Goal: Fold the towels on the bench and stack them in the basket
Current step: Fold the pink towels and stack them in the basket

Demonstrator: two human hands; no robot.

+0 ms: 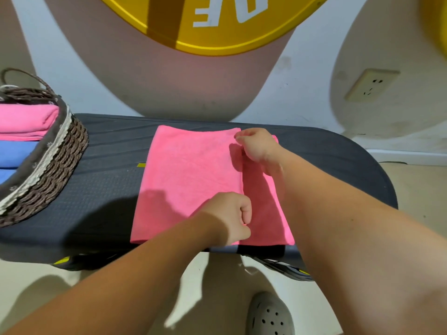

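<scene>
A pink towel (191, 175) lies flat on the dark bench (108, 180), with its left part folded over as an upper layer whose edge runs down the middle-right. My left hand (229, 217) pinches that folded edge near the front. At the far corner my right hand (256, 146) pinches the same edge. A woven brown basket (55, 165) stands at the left end of the bench. It holds a folded pink towel (26, 122) above a blue one (14, 155).
The wall rises just behind the bench, with a power socket (371, 84) at the right. A yellow round sign (208, 25) hangs overhead. My grey clog (269, 315) stands on the pale floor below the bench's front edge.
</scene>
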